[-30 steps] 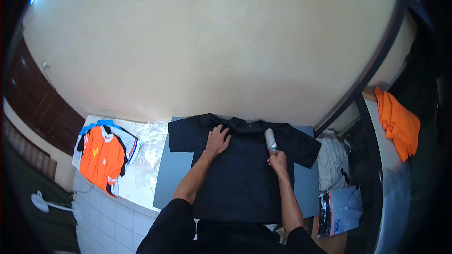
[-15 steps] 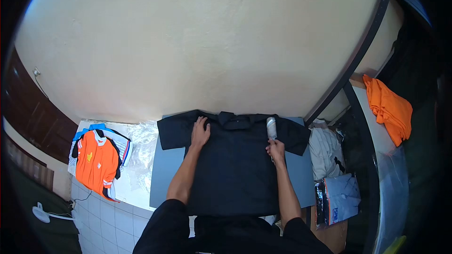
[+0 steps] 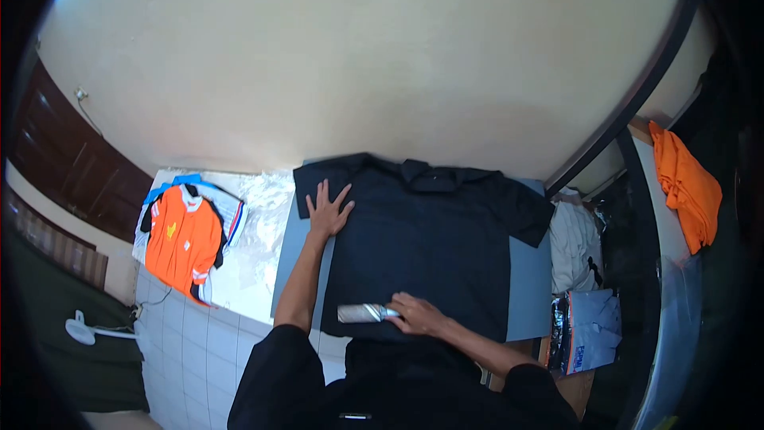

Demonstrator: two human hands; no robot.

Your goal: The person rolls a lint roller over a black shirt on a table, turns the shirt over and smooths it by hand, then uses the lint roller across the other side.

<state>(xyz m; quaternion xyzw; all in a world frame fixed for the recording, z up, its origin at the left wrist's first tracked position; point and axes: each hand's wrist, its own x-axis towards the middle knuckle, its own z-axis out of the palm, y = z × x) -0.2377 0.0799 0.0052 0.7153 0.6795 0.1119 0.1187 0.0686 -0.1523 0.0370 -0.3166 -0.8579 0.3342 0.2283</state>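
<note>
A black collared shirt (image 3: 422, 247) lies spread out, collar toward the wall, on a grey board (image 3: 528, 295). My left hand (image 3: 326, 211) rests flat with fingers spread where the left sleeve joins the body of the shirt. Down near the hem, my right hand (image 3: 415, 314) is wrapped round the handle of a lint roller (image 3: 362, 314). The roller's pale cylinder points left and lies over the lower left part of the shirt.
An orange jersey (image 3: 185, 239) tops a pile of clothes on the left, beside crumpled clear plastic (image 3: 267, 199). At right are grey folded cloth (image 3: 574, 247), a bagged garment (image 3: 595, 330) and orange cloth (image 3: 688, 187) on a shelf. The wall (image 3: 382, 56) stands behind.
My right hand has brought the lint roller from the right shoulder down and left to the hem. My left hand's fingers have spread wider near the left sleeve. The view has shifted.
</note>
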